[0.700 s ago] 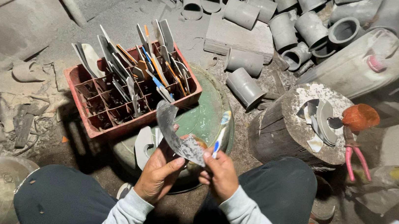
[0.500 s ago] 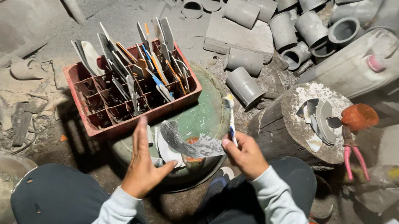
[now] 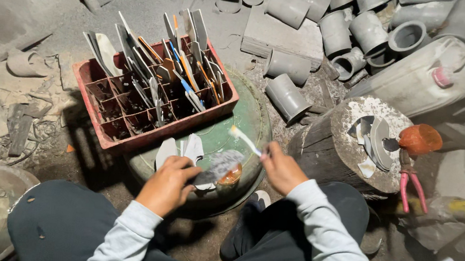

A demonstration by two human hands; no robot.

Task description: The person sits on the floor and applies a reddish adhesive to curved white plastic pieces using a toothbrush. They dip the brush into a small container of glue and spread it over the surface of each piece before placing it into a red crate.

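Grey, curved plastic shard (image 3: pixel 218 168) sits pinched in the left hand (image 3: pixel 171 183) over the green basin (image 3: pixel 253 121); the right hand (image 3: pixel 282 168) clenches a thin brush (image 3: pixel 246 140). Its edge looks sharp, so a slip could cut fingers or drop it among the pale pieces (image 3: pixel 180 149) beside the red crate (image 3: pixel 111 138).

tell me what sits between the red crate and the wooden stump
In the head view, a grey pipe piece lies on the dusty ground between the red crate and the wooden stump.
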